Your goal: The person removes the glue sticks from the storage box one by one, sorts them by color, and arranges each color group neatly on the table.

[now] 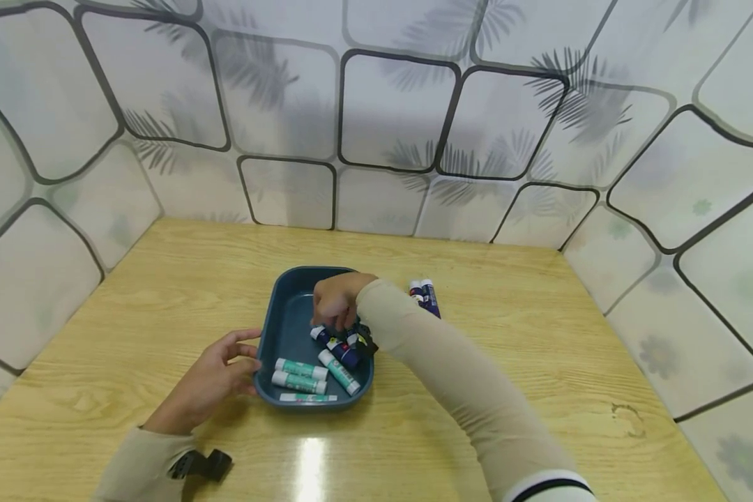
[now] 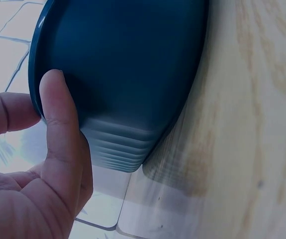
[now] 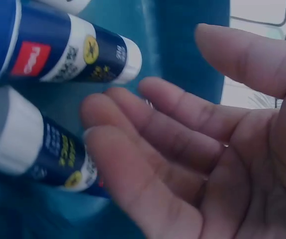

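Note:
A dark blue-green plastic bin (image 1: pixel 281 307) stands on the wooden table. My left hand (image 1: pixel 221 376) pinches its left rim, with the thumb (image 2: pixel 60 114) against the outer wall in the left wrist view. My right hand (image 1: pixel 339 300) is inside the bin, fingers loosely bent and holding nothing. Just beside those fingers lie a dark blue glue stick (image 3: pixel 53 45) and a second dark blue glue stick (image 3: pixel 55 149), both white-ended. Several green-and-white glue sticks (image 1: pixel 301 369) lie at the near end of the bin. My right forearm hides part of the bin's right side.
Beyond my right forearm, dark blue glue sticks (image 1: pixel 429 296) lie on the table (image 1: pixel 527 321), partly covered by the sleeve. Patterned panels (image 1: pixel 389 111) enclose the table at the back and both sides.

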`<move>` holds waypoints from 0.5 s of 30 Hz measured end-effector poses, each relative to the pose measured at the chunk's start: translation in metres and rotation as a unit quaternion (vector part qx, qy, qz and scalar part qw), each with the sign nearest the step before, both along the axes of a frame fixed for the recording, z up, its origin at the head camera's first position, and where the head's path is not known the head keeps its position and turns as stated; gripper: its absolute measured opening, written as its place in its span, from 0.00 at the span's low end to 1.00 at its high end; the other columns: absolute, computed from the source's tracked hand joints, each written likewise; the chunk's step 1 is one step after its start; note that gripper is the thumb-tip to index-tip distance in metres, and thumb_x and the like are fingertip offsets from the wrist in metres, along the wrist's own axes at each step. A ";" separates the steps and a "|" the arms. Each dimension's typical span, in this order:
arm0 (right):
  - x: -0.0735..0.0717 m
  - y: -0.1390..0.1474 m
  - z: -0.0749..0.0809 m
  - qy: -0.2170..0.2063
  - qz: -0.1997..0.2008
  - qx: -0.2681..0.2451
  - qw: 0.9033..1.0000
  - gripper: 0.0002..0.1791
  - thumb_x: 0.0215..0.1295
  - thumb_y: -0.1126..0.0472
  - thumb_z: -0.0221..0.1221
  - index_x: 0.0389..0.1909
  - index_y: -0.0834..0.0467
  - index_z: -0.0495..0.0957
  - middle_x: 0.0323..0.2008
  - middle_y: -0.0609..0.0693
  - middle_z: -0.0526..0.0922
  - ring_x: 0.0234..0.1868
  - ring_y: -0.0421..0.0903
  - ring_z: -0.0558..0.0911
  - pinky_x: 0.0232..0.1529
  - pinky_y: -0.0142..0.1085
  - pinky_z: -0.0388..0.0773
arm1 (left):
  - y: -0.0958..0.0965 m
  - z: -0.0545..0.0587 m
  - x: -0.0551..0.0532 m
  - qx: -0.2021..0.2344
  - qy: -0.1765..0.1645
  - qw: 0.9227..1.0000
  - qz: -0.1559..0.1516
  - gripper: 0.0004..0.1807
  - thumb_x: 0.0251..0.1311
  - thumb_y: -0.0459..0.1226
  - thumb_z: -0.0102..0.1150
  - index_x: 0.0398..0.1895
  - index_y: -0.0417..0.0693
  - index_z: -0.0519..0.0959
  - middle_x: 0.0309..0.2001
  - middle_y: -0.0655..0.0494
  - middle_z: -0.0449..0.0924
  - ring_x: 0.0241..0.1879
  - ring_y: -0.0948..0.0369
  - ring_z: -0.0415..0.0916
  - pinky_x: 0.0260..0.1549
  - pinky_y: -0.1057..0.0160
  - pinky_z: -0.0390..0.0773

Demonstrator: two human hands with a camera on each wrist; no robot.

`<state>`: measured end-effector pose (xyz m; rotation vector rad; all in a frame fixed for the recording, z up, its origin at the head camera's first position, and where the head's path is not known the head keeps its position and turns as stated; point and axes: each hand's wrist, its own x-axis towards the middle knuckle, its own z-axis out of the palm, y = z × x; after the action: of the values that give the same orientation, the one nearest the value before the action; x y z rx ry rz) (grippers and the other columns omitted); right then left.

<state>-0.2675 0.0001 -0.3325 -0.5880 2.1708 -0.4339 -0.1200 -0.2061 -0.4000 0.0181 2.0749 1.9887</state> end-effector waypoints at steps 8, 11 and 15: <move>0.001 -0.011 -0.009 0.019 0.009 0.044 0.999 0.10 0.64 0.58 0.63 0.38 0.61 0.81 0.36 0.54 0.82 0.32 0.49 0.85 0.35 0.37 0.83 | -0.001 0.001 0.000 0.001 0.000 1.000 -0.002 0.30 0.64 0.25 0.46 0.70 0.35 0.55 0.49 0.36 0.64 0.34 0.52 0.77 0.32 0.54 0.83; 0.001 -0.013 -0.012 0.031 0.022 0.052 0.998 0.08 0.63 0.59 0.63 0.41 0.59 0.81 0.36 0.52 0.82 0.31 0.47 0.84 0.34 0.36 0.83 | -0.001 0.001 0.000 0.000 0.000 1.000 0.000 0.30 0.64 0.25 0.46 0.70 0.35 0.56 0.49 0.36 0.64 0.34 0.53 0.76 0.32 0.54 0.83; 0.000 -0.015 -0.015 0.035 0.024 0.051 0.998 0.06 0.62 0.60 0.65 0.38 0.56 0.80 0.37 0.50 0.80 0.30 0.46 0.84 0.31 0.34 0.82 | -0.001 0.001 0.000 -0.003 -0.001 1.000 0.002 0.30 0.64 0.25 0.46 0.70 0.35 0.56 0.49 0.36 0.65 0.34 0.53 0.76 0.31 0.55 0.83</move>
<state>-0.2678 -0.0147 -0.3479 -0.6064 2.2262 -0.2781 -0.1201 -0.2068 -0.3988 0.0110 2.0811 1.9828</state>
